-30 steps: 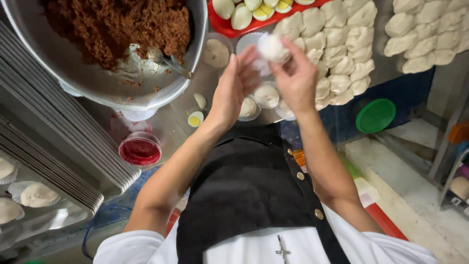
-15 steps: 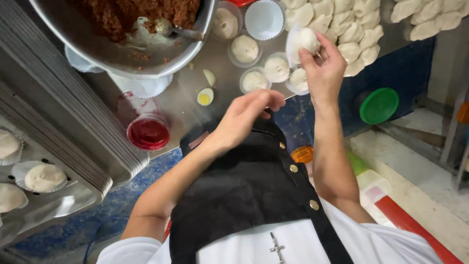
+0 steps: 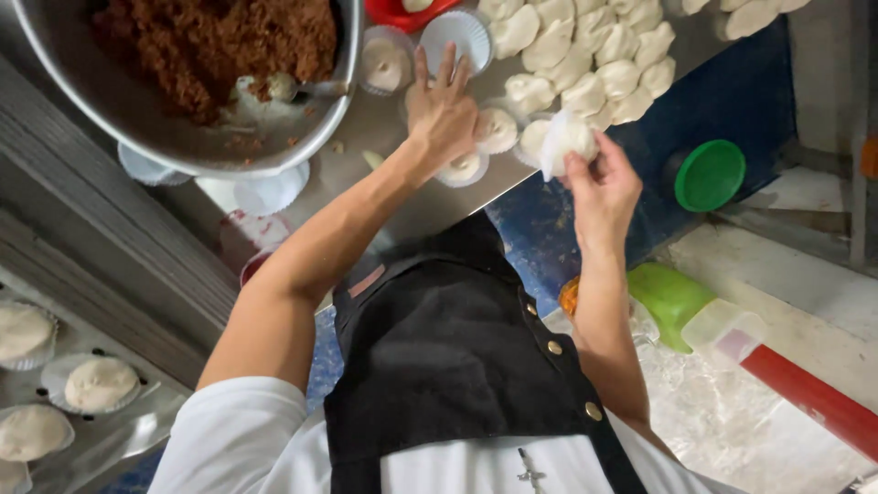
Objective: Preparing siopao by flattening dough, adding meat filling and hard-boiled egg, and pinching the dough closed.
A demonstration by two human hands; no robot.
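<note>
My right hand [image 3: 599,187] holds a round white dough ball in a white paper liner [image 3: 565,142], lifted just off the table's front edge. My left hand [image 3: 444,110] is stretched out flat over the steel table [image 3: 430,206], fingers spread and palm down. It rests over small paper cups with dough [image 3: 498,130] and grips nothing. Just beyond it lie an empty white liner [image 3: 457,37] and another filled cup [image 3: 384,64].
A big metal bowl [image 3: 137,119] of brown minced filling [image 3: 210,46] with a spoon [image 3: 293,87] stands at the far left. A pile of raw dough pieces [image 3: 585,55] lies at the back right, beside a red tray [image 3: 402,14]. Lower left is a perforated tray of filled buns [image 3: 101,384]. A green lid [image 3: 709,174] and a green container [image 3: 668,297] are on the right.
My left hand left the right hand, dropped towards my body, then reached out flat onto the table among the cups. My right hand kept the dough ball and moved a little right.
</note>
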